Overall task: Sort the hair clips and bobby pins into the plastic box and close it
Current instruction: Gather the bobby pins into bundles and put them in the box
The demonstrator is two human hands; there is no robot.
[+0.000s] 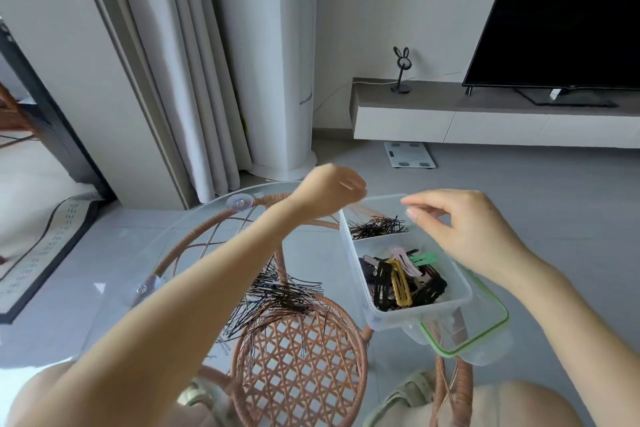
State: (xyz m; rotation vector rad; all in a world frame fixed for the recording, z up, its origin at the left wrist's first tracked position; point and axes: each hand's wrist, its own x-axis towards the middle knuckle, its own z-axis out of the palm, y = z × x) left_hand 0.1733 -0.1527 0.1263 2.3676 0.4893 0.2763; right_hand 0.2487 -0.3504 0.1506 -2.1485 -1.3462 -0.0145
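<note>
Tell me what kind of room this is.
Likely a home living room: a big TV on a low cabinet, curtains, and a bathroom scale on the floor.

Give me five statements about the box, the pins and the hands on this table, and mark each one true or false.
1. The plastic box has its lid on. False: it is open; the green-rimmed lid lies beside it.
2. Bobby pins in the box lie in the far compartment. True.
3. The hair clips share a compartment with those pins. False: they fill the near compartment.
4. A pile of bobby pins remains on the glass table. True.
5. The left hand rests on that pile. False: it is raised near the box's far end, opposite the right hand.
</note>
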